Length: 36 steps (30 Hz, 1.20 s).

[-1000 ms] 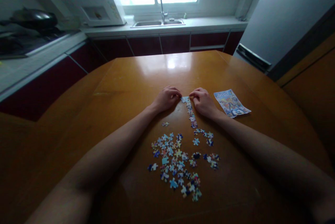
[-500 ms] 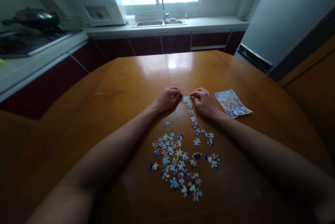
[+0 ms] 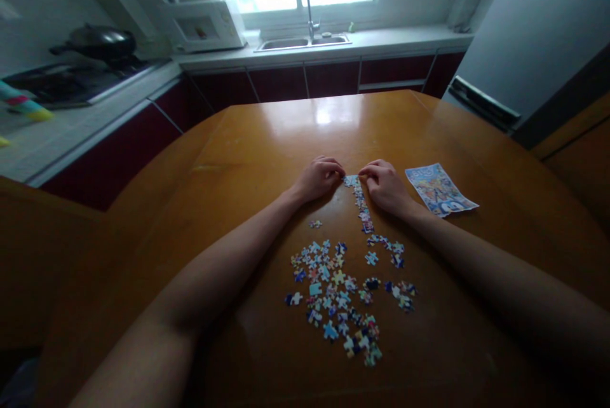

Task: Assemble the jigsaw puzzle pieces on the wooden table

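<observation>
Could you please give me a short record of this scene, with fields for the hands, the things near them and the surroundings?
Setting: wooden table in a kitchen
Left hand: fingers curled, tips at the far end of the puzzle strip
Right hand: the same from the other side; grip or press unclear
Nearer the person: loose puzzle pieces, scattered
Right of the hands: printed picture sheet, lying flat
Background: sink, microwave, pan
</observation>
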### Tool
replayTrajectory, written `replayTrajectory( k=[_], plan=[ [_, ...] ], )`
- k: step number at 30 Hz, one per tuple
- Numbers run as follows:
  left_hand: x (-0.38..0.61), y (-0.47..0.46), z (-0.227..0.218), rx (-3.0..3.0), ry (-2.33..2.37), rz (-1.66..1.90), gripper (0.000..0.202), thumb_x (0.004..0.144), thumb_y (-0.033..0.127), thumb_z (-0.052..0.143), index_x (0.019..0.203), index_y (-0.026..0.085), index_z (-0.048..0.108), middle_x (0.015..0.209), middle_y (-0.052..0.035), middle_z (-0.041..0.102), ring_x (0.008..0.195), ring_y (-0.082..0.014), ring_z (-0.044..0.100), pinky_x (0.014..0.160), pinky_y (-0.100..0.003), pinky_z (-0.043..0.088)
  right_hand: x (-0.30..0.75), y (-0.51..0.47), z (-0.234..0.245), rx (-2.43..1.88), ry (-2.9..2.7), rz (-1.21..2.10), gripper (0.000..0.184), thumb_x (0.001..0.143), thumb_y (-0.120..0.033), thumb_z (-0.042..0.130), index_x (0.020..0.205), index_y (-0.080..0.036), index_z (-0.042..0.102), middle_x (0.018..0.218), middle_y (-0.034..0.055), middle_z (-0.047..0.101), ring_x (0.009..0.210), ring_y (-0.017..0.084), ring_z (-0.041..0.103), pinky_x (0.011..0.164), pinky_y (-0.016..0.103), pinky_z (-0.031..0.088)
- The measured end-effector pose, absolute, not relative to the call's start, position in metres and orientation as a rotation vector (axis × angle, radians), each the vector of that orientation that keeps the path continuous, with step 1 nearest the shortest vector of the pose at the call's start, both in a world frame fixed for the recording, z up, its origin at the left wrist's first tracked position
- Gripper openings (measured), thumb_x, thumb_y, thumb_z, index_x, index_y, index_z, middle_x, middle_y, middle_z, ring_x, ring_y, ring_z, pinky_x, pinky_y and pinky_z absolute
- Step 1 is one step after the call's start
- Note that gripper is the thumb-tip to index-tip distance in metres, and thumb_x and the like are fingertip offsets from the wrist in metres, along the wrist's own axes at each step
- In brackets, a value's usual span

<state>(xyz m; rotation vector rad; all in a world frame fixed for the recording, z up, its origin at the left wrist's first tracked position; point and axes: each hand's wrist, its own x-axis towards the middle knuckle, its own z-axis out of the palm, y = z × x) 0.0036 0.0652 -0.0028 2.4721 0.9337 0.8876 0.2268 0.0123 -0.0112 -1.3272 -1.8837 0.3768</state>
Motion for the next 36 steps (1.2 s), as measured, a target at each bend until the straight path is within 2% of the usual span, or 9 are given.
replayTrajectory(
  k=[36],
  plan=[
    [0.0038,0.0669,-0.0042,2.483,0.925,0.89,0.022,0.086,0.011,0.058,0.086,0.021,0.077,0.094,-0.0048,0.075,0.09,-0.0186,0.065,0.091,-0.037,0.052,0.2275,0.0141,-0.0119,-1.325,-1.895,0.373,0.02,0.086,-0.015,0.055,0.086,-0.02,0.074,0.097,0.0105,0.068,0.099,0.027,0.061,0.094,0.044,0.048]
  ],
)
